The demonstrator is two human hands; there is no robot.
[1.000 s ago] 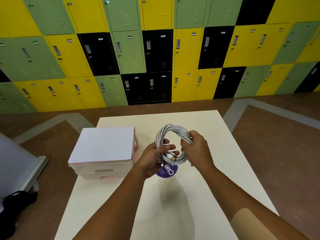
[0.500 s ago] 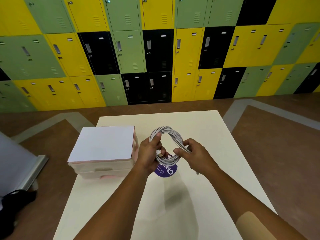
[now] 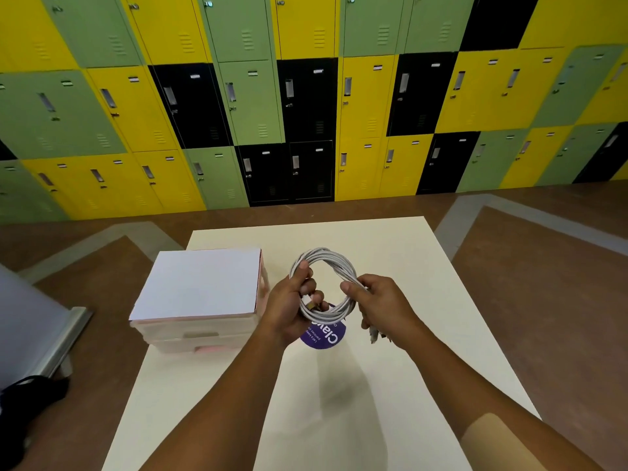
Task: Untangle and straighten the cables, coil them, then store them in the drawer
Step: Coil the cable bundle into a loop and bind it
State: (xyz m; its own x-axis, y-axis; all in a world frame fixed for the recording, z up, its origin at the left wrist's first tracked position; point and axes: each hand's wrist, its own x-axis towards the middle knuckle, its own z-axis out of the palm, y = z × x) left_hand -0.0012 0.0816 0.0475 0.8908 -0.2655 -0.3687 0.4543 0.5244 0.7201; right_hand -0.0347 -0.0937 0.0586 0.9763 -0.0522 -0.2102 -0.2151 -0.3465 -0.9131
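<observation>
We see a white cable (image 3: 328, 254) wound into a round coil. It is held up in the air just above the table (image 3: 373, 385), between two hands. The left hand (image 3: 289, 307) grips the left side of the coil, with its fingers curled round the loops. A small plug end (image 3: 310, 304) with a gold tip pokes out by those fingers. The right hand (image 3: 382, 300) pinches the right side of the coil, and loose cable ends (image 3: 373, 336) hang down under it. Below the coil, a round purple sticker (image 3: 323, 338) with white letters lies on the pale cream table. To the left of the hands, near them but not touching, a small drawer box (image 3: 200, 283) sits on the table. It has a flat white top, and its drawers are closed. Past the table is a brown floor (image 3: 543, 283), then a wall of yellow, green and black lockers (image 3: 306, 96). At the far left are a grey metal thing (image 3: 34, 317) and something black (image 3: 30, 402) that we cannot make out.
</observation>
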